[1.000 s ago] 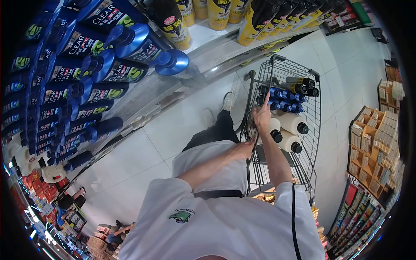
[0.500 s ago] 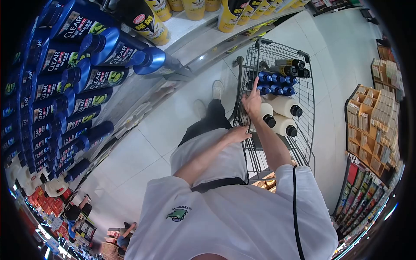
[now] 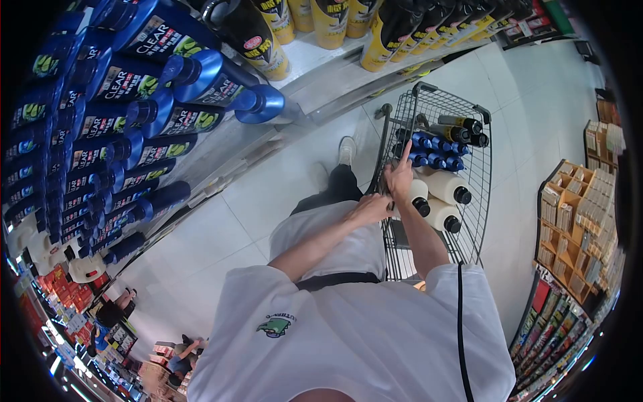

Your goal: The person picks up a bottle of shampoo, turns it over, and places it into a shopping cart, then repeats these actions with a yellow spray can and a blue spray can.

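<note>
Over the near side of a wire shopping cart (image 3: 483, 201), my right hand (image 3: 400, 178) has its index finger stretched out towards blue-capped bottles (image 3: 434, 151); its other fingers are partly bent, and nothing shows in it. My left hand (image 3: 375, 208) is closed at the cart's near side, just left of my right wrist. What its fingers hold is hard to see. Large cream bottles with black caps (image 3: 443, 214) lie in the cart beside my right hand and forearm. Black and yellow bottles (image 3: 462, 127) lie at the cart's far end.
Shelves at the left hold rows of blue CLEAR bottles (image 3: 140, 117). Black and yellow cans (image 3: 395, 37) stand on the shelf (image 3: 321, 84) ahead. A wooden rack (image 3: 573, 228) stands at the right. People (image 3: 182, 362) are at the lower left, in the distance.
The cart and shelves sit lower in view, and the shelf goods have shifted right. My left hand has moved right, closer to my right wrist, with its fingers more curled. My right index finger still points.
</note>
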